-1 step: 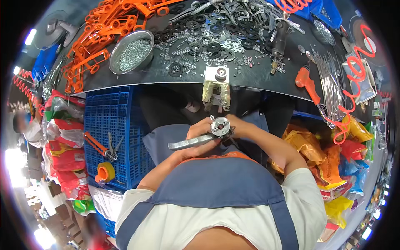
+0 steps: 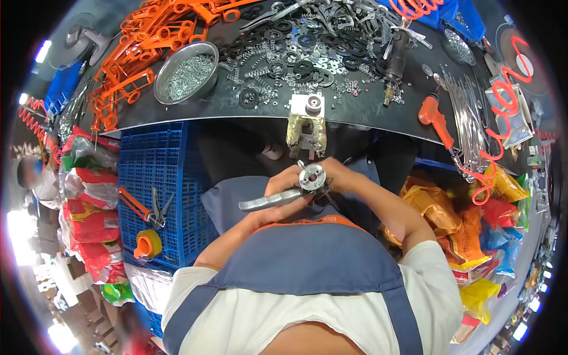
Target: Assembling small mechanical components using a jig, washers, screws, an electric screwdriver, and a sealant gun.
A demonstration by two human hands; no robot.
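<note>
Close in front of my apron, I hold a grey metal tool handle (image 2: 272,200) with a round, holed disc at its end. My left hand (image 2: 283,184) is wrapped round it from the left, and the long lever sticks out past the wrist. From the right, my right hand (image 2: 338,175) is closed at the dark parts beside the disc; its fingertips are largely hidden. Just beyond both hands, a metal fixture (image 2: 306,127) with a round knob juts from the bench edge.
On the black bench (image 2: 231,113) lie orange frames (image 2: 157,38), a bowl (image 2: 188,74) of small metal parts, springs and washers. A dark air tool (image 2: 397,56), an orange-handled tool (image 2: 436,118) and thin rods lie right. Blue crates (image 2: 154,177) stand left; plastic bags (image 2: 435,207) lie right.
</note>
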